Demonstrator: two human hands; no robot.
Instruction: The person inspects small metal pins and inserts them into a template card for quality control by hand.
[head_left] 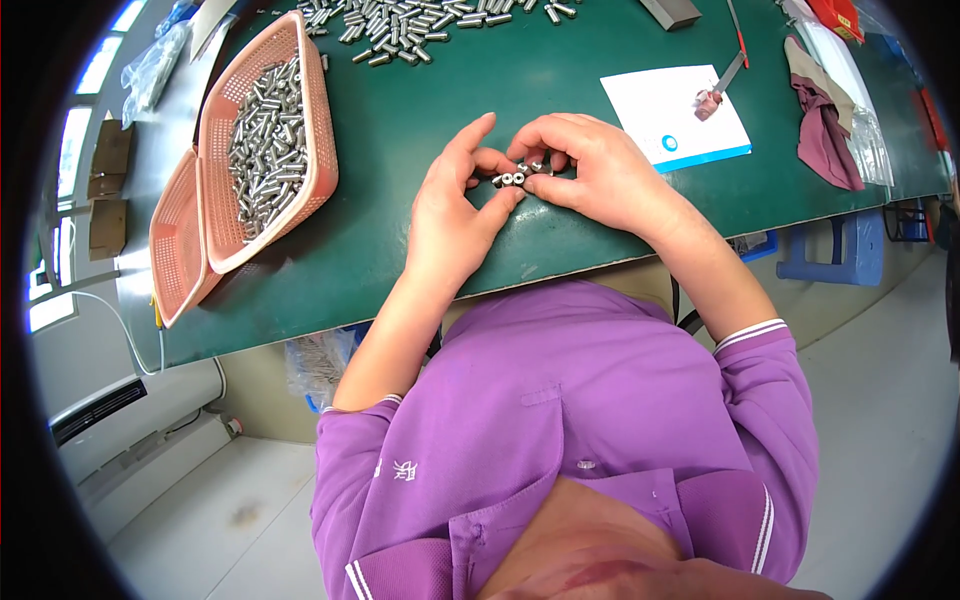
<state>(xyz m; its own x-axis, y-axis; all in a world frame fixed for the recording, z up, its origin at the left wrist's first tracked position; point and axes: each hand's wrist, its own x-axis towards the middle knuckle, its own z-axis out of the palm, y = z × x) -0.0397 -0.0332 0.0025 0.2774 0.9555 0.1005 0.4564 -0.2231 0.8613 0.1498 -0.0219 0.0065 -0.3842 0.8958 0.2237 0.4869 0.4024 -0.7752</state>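
Several small shiny metal cylinders (514, 179) with holes in their ends are gathered between my two hands, just above the green table (400, 120). My left hand (448, 205) curves round them from the left, its thumb tip against the cluster and its index finger raised. From the right, my right hand (598, 172) pinches the cylinders between thumb and bent fingers. Its curled fingers hide part of the group. Many similar metal cylinders (268, 150) fill a pink plastic basket (322, 160) to the left. A loose pile of them (395, 28) lies at the far edge of view.
A second pink basket (172, 250) leans beside the full one. To the right lie a white sheet (640, 100) with a blue edge, a blade with a wrapped handle (708, 104), and a maroon cloth (832, 145). A blue stool (835, 250) stands below the table.
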